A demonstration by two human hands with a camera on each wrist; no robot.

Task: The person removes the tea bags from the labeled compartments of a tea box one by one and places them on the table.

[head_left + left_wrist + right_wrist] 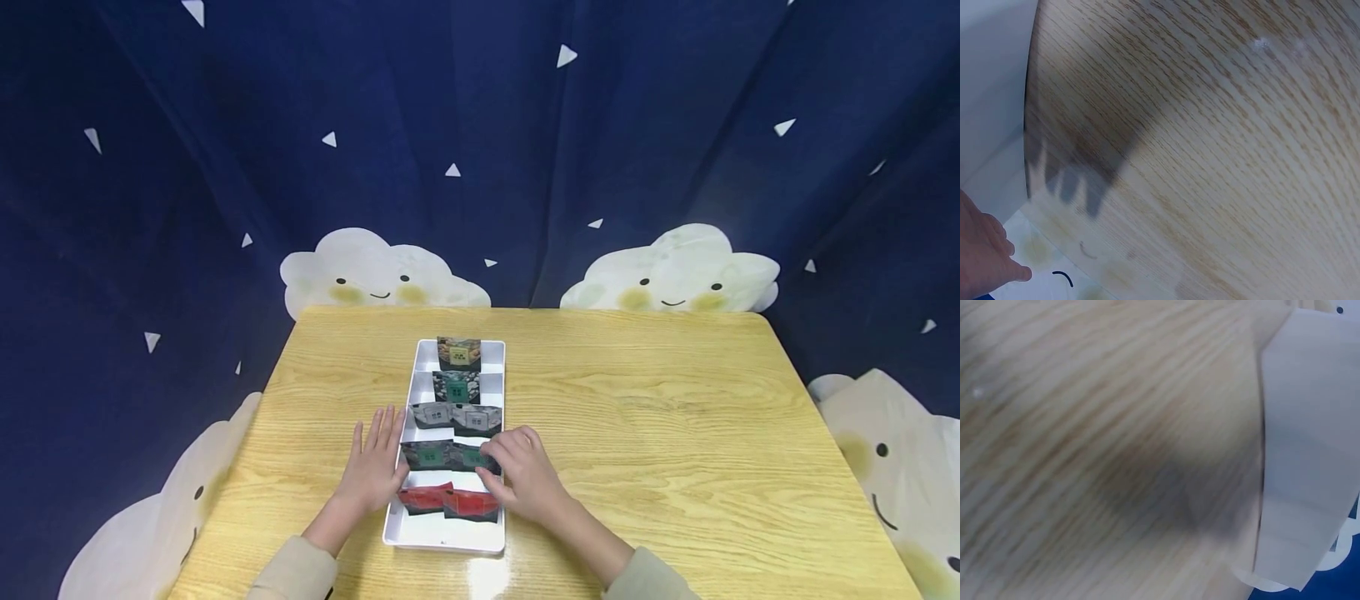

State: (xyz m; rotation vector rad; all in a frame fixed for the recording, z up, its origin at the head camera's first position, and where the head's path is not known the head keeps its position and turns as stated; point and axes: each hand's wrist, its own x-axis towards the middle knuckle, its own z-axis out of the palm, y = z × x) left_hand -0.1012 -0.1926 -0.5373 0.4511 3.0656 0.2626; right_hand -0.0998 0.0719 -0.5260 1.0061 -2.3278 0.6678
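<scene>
A long white tray (444,540) stands on the table, holding upright packets in rows. My right hand (527,479) is over its right edge, thumb and fingers pinching a dark packet with a green label (471,456). Beside that packet stands a matching green-label packet (430,456). My left hand (372,467) lies along the tray's left side with its fingers extended, the thumb at the rim. In the left wrist view, part of the left hand (985,256) shows low beside the tray wall (991,94). The right wrist view has the tray's outer wall (1310,444), without the hand.
Nearer in the tray are two red packets (471,505). Farther back stand grey packets (477,420), a black-and-green packet (456,387) and a brown packet with a yellow label (459,354). Wood-grain tabletop (660,433) surrounds the tray; a dark blue curtain (480,100) hangs behind.
</scene>
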